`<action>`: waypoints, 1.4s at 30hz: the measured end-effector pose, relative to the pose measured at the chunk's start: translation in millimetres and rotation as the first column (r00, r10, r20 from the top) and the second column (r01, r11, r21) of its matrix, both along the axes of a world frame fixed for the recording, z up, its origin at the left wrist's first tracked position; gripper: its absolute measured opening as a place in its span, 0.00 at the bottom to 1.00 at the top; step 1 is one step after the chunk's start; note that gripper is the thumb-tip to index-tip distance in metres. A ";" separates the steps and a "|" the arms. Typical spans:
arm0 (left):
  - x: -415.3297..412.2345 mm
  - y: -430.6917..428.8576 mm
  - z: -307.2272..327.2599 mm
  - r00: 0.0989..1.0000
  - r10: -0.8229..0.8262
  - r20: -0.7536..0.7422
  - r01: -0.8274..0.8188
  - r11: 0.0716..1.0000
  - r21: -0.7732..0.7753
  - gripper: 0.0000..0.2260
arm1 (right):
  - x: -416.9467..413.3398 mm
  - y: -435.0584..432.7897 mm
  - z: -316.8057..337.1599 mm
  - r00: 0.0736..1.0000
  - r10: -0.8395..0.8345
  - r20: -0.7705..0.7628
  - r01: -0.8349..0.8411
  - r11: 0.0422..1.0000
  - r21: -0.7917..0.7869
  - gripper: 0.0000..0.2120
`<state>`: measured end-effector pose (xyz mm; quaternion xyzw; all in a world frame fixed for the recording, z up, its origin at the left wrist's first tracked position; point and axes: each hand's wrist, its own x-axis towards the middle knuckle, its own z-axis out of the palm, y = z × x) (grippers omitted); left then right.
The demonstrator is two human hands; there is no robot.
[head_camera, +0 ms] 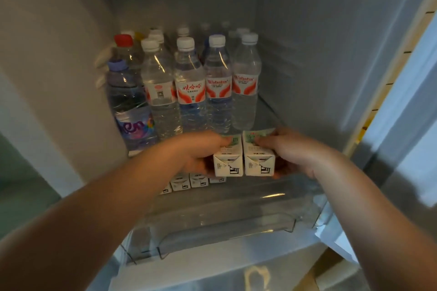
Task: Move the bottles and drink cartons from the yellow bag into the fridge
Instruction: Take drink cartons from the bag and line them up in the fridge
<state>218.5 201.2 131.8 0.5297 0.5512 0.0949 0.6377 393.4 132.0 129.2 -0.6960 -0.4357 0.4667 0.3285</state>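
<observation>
Several rows of upright bottles crowd the fridge shelf, the back ones too dim to count. Just in front, above the clear drawer, two cartons lie side by side, long axes running into the fridge, folded ends facing me. My left hand grips the left carton, my right hand the right carton.

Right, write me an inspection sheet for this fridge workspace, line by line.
Surface: glass shelf, bare at its right side.
Job's things: water bottles upright in rows on the shelf; left carton and right carton side by side at the shelf's front edge; more cartons below the shelf.
Clutter: nothing seen.
Grippers: left hand grips the left carton; right hand grips the right carton.
Cables: nothing seen.
Surroundings: clear drawer below; fridge wall on the right.
</observation>
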 end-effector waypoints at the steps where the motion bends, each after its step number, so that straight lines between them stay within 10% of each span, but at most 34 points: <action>1: 1.5 2.1 -6.0 1.000 -0.017 -0.006 0.017 0.999 -0.033 0.12 | 1.4 0.2 -1.6 1.000 0.007 -0.023 -0.008 0.999 -0.036 0.13; 20: 29.6 27.4 -82.5 0.985 -0.164 -0.052 0.132 0.912 -0.388 0.08 | 23.4 55.6 -40.7 0.965 0.248 0.085 -0.147 0.781 -0.607 0.07; 36: 31.2 19.3 -96.9 0.808 -0.385 -0.446 0.463 0.883 0.078 0.17 | 17.1 60.5 -62.7 0.856 0.406 0.321 -0.119 0.758 -0.641 0.03; 42: 26.6 29.3 -99.6 0.659 -0.457 -0.597 0.647 0.750 0.139 0.17 | 7.2 59.2 -48.0 0.475 0.555 0.683 -0.211 0.825 -0.524 0.17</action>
